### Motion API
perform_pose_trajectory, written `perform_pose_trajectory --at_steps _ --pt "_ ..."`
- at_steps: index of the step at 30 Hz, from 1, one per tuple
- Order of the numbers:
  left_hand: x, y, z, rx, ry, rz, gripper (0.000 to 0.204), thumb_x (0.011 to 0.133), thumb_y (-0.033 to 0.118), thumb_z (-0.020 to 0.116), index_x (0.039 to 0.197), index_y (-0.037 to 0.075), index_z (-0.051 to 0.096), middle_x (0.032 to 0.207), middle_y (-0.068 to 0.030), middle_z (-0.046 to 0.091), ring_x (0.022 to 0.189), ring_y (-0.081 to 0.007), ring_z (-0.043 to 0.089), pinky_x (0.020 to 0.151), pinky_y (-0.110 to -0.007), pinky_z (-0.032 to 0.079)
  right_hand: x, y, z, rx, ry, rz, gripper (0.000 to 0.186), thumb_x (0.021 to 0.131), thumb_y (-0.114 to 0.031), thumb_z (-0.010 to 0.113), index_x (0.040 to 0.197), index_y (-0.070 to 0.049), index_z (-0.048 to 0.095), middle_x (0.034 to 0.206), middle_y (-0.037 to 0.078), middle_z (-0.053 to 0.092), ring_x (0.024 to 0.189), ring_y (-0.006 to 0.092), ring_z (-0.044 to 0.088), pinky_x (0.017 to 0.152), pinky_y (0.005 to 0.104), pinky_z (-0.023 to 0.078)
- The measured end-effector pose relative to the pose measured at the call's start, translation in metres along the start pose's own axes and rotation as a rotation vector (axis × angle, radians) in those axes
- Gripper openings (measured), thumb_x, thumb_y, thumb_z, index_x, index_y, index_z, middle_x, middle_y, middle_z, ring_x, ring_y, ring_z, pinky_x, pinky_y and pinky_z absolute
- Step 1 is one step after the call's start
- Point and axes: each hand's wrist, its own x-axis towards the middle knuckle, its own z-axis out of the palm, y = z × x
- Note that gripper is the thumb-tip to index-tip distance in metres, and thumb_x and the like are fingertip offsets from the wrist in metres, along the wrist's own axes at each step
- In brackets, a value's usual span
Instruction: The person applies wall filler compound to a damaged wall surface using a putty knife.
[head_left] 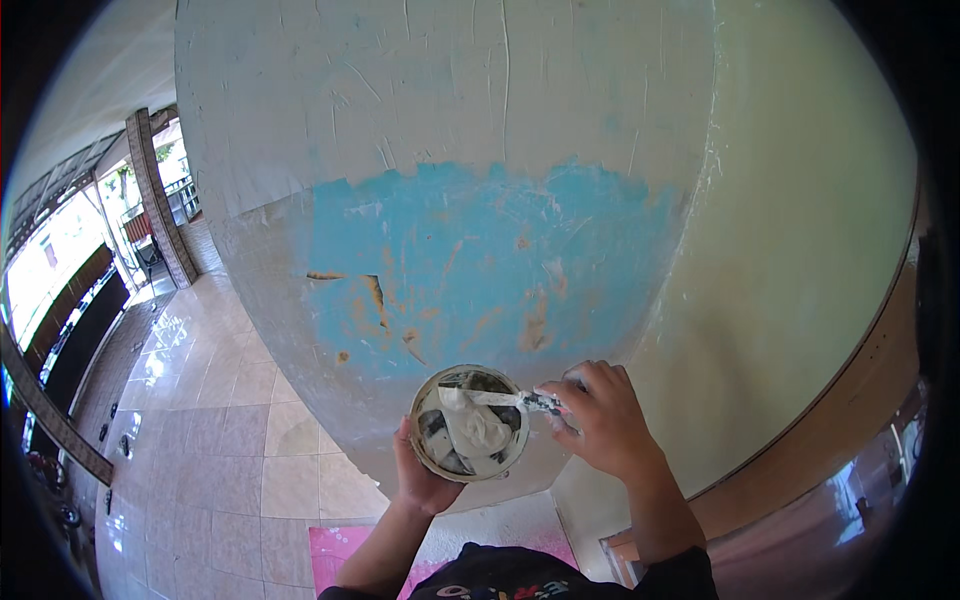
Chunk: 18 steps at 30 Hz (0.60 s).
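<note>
My left hand [425, 472] is closed round the side of a round container [515, 450] of thick white paste [475, 428]. My right hand [600, 418] grips the handle of a putty knife [490, 398], whose coated blade lies across the top of the container, in the paste. Beyond them rises a wall [460, 110] with rough off-white coating above, a patch of light blue paint [460, 220] with scrapes, brownish spots and cracks in the middle, and a greyish band below.
A pale green wall [790, 200] with a brown lower band [880, 390] adjoins on the right. At the left are a tiled floor [230, 450], a pillar [160, 200] and railings opening onto daylight. A pink sheet [335, 550] lies below, at the wall's foot.
</note>
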Motion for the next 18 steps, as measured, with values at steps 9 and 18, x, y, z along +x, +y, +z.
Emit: perform_pose_trajectory --at_steps 9,18 --pt "-0.001 -0.007 0.010 -0.033 0.005 -0.040 0.085 0.090 0.072 0.043 0.151 0.012 0.041 0.151 -0.0104 0.045 0.138 -0.0323 0.044 0.113 -0.054 0.036 -0.012 0.019 0.007 -0.061 0.204 -0.072 0.044 0.065 -0.006 0.080 0.106 -0.017 0.069 0.100 0.007 0.055 0.094 0.0278 0.056 0.083 0.0428 0.044" --pt "-0.007 -0.023 0.017 -0.037 0.023 -0.037 0.085 0.090 0.073 0.042 0.151 0.013 0.041 0.152 -0.0110 0.045 0.139 -0.0337 0.043 0.113 -0.057 0.035 -0.022 0.034 -0.001 0.038 0.380 -0.101 0.046 0.065 -0.006 0.081 0.107 -0.018 0.067 0.103 0.005 0.061 0.093 0.0253 0.059 0.082 0.0422 0.044"
